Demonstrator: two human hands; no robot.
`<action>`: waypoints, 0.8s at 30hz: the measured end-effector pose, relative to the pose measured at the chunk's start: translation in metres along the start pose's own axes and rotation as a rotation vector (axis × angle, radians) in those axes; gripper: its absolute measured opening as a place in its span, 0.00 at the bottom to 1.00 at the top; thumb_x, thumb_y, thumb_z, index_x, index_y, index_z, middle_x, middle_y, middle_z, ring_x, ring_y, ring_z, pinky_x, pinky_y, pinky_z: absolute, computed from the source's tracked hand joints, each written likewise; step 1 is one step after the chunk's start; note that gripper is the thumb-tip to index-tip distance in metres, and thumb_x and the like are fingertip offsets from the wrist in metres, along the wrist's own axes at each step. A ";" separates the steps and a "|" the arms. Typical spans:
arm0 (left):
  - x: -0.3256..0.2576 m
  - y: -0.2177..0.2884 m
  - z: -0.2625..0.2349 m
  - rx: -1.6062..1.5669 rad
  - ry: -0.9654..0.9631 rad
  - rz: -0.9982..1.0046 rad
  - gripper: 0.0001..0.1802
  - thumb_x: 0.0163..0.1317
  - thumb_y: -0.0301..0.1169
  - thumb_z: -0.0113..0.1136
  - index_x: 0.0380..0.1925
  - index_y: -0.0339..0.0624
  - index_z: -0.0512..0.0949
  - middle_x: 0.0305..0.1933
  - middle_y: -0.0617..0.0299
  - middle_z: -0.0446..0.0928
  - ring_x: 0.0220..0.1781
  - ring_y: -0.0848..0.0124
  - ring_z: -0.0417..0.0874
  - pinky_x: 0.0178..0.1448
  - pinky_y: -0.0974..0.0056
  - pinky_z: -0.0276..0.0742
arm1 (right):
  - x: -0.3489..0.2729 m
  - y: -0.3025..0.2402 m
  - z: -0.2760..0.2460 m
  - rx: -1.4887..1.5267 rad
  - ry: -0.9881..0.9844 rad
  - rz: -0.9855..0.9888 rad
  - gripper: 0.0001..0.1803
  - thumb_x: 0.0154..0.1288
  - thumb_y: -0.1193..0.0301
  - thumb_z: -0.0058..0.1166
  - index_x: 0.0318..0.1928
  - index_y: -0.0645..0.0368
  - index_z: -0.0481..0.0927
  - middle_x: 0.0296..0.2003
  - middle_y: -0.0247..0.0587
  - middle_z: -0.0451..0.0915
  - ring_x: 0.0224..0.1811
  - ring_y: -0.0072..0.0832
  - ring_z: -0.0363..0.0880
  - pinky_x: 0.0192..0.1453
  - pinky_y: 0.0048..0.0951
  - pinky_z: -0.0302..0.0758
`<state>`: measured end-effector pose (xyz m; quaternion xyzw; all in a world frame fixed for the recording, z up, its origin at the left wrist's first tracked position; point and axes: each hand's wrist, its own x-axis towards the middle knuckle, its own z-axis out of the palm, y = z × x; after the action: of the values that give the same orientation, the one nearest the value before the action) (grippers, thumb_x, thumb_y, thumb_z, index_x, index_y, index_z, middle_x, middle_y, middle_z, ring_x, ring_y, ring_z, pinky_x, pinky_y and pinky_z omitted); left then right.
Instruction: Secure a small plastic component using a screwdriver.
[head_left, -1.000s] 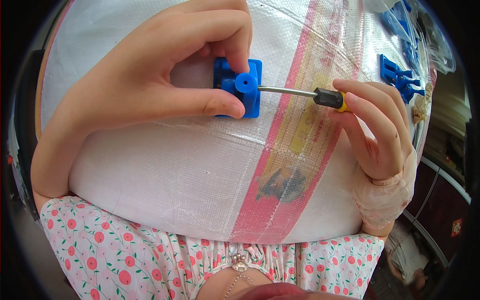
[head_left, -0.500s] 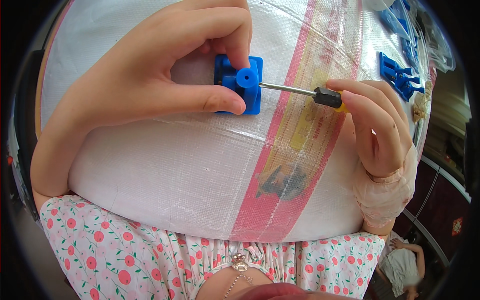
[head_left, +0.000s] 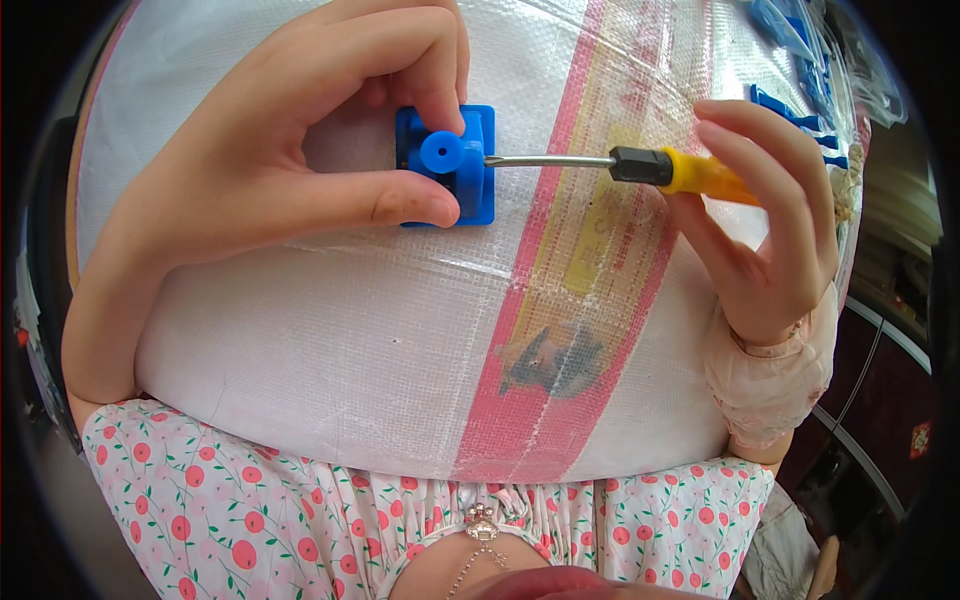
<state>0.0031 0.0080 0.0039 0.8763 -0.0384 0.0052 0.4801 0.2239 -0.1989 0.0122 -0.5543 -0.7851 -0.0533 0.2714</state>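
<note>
screwdriver tip at the blue part

the left hand [head_left: 270, 170] pinches a small blue plastic part [head_left: 452, 165] between thumb and fingers, holding it against a white woven sack [head_left: 330, 340] with a pink stripe. the right hand [head_left: 770, 230] grips a yellow-handled screwdriver [head_left: 640, 167] that lies level, its metal tip touching the part's right side beside the round boss. more blue plastic pieces [head_left: 800, 110] lie on the sack at the upper right, well apart from the held part.

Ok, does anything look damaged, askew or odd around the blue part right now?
Only the white woven sack: a dark smudge blots its pink stripe. The blue part looks intact in the left hand, the screwdriver tip at its side.
</note>
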 end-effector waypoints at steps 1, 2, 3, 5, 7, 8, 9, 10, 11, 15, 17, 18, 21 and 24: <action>0.001 0.001 0.001 -0.001 0.012 -0.003 0.18 0.49 0.37 0.77 0.30 0.43 0.76 0.41 0.56 0.72 0.43 0.68 0.74 0.44 0.68 0.71 | -0.002 0.003 -0.002 -0.019 -0.033 -0.003 0.23 0.47 0.84 0.68 0.47 0.64 0.79 0.41 0.48 0.81 0.43 0.39 0.81 0.46 0.31 0.78; 0.001 0.002 0.002 0.003 0.019 -0.003 0.18 0.48 0.37 0.77 0.30 0.43 0.76 0.41 0.56 0.72 0.42 0.68 0.74 0.44 0.68 0.71 | -0.002 0.005 -0.004 -0.039 -0.065 -0.006 0.22 0.47 0.83 0.69 0.46 0.64 0.80 0.41 0.48 0.81 0.44 0.38 0.81 0.46 0.31 0.78; 0.000 0.003 0.002 0.007 0.026 -0.004 0.19 0.48 0.37 0.77 0.29 0.43 0.76 0.41 0.56 0.72 0.42 0.68 0.74 0.44 0.68 0.71 | 0.000 0.004 -0.007 -0.045 -0.106 0.002 0.19 0.49 0.81 0.68 0.44 0.66 0.82 0.40 0.48 0.81 0.42 0.37 0.81 0.44 0.29 0.79; -0.001 0.001 0.001 0.012 0.022 0.004 0.19 0.48 0.38 0.78 0.29 0.43 0.76 0.41 0.56 0.72 0.42 0.68 0.74 0.43 0.69 0.70 | -0.001 0.006 -0.009 -0.066 -0.139 -0.004 0.20 0.50 0.80 0.68 0.47 0.66 0.81 0.40 0.48 0.81 0.41 0.36 0.81 0.43 0.28 0.79; -0.001 -0.005 -0.001 0.014 0.001 0.021 0.19 0.47 0.38 0.78 0.29 0.44 0.75 0.41 0.56 0.72 0.42 0.69 0.74 0.43 0.70 0.70 | -0.001 0.007 -0.010 -0.053 -0.160 -0.002 0.21 0.51 0.79 0.67 0.48 0.67 0.81 0.40 0.48 0.81 0.40 0.35 0.81 0.42 0.27 0.79; -0.004 -0.006 0.001 0.035 0.046 0.023 0.20 0.47 0.38 0.77 0.30 0.43 0.74 0.41 0.57 0.70 0.42 0.70 0.72 0.43 0.70 0.68 | 0.000 0.007 -0.009 -0.026 -0.163 0.003 0.21 0.52 0.78 0.67 0.49 0.67 0.81 0.39 0.48 0.81 0.39 0.35 0.81 0.42 0.27 0.79; -0.007 -0.007 0.005 0.057 0.092 0.026 0.20 0.47 0.38 0.76 0.30 0.43 0.73 0.41 0.58 0.69 0.42 0.70 0.71 0.43 0.70 0.67 | 0.000 0.007 -0.009 0.001 -0.167 0.008 0.21 0.52 0.78 0.66 0.49 0.67 0.81 0.39 0.48 0.81 0.39 0.35 0.81 0.41 0.27 0.78; -0.008 -0.007 0.007 0.078 0.139 0.028 0.21 0.47 0.37 0.75 0.31 0.42 0.71 0.41 0.58 0.67 0.41 0.71 0.69 0.43 0.71 0.65 | -0.001 0.006 -0.008 0.036 -0.180 0.044 0.21 0.53 0.79 0.66 0.49 0.67 0.81 0.39 0.48 0.80 0.39 0.35 0.81 0.41 0.27 0.78; -0.008 -0.007 0.007 0.095 0.132 0.045 0.21 0.47 0.37 0.75 0.31 0.43 0.71 0.41 0.58 0.67 0.42 0.71 0.70 0.43 0.71 0.65 | -0.002 0.003 -0.008 0.073 -0.192 0.079 0.20 0.53 0.79 0.66 0.49 0.67 0.81 0.39 0.48 0.80 0.39 0.35 0.81 0.41 0.27 0.78; -0.002 0.002 0.002 0.015 0.067 -0.021 0.20 0.47 0.38 0.77 0.30 0.44 0.73 0.41 0.57 0.70 0.41 0.70 0.72 0.42 0.71 0.68 | -0.003 0.000 -0.009 0.106 -0.159 0.101 0.20 0.52 0.82 0.65 0.49 0.66 0.82 0.39 0.47 0.78 0.38 0.34 0.81 0.41 0.26 0.78; 0.001 0.005 0.002 -0.024 0.043 -0.066 0.20 0.47 0.39 0.78 0.29 0.44 0.74 0.41 0.56 0.72 0.40 0.70 0.73 0.41 0.71 0.70 | -0.003 0.001 -0.007 0.079 -0.123 0.092 0.21 0.50 0.83 0.65 0.48 0.65 0.82 0.39 0.46 0.78 0.39 0.34 0.80 0.41 0.25 0.78; 0.001 0.005 0.003 -0.006 0.044 -0.061 0.21 0.47 0.39 0.78 0.29 0.44 0.74 0.40 0.56 0.72 0.40 0.70 0.73 0.41 0.71 0.70 | -0.002 0.001 -0.007 0.064 -0.106 0.088 0.22 0.49 0.83 0.65 0.48 0.65 0.82 0.40 0.46 0.78 0.39 0.33 0.80 0.40 0.25 0.78; -0.001 0.004 0.002 0.053 0.061 -0.030 0.21 0.47 0.40 0.78 0.29 0.44 0.73 0.40 0.57 0.72 0.40 0.70 0.73 0.40 0.71 0.70 | 0.000 -0.004 -0.008 -0.037 -0.108 0.074 0.22 0.48 0.83 0.66 0.48 0.64 0.83 0.40 0.45 0.77 0.40 0.33 0.79 0.40 0.25 0.78; 0.002 0.009 0.002 0.022 0.063 -0.063 0.22 0.47 0.40 0.78 0.29 0.44 0.73 0.40 0.57 0.71 0.39 0.70 0.73 0.40 0.71 0.69 | -0.001 -0.001 -0.006 -0.026 -0.099 0.064 0.22 0.48 0.83 0.67 0.48 0.64 0.83 0.40 0.45 0.77 0.40 0.32 0.79 0.40 0.24 0.78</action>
<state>0.0040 0.0009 0.0105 0.8818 0.0043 0.0180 0.4712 0.2259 -0.2028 0.0170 -0.5844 -0.7787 -0.0276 0.2266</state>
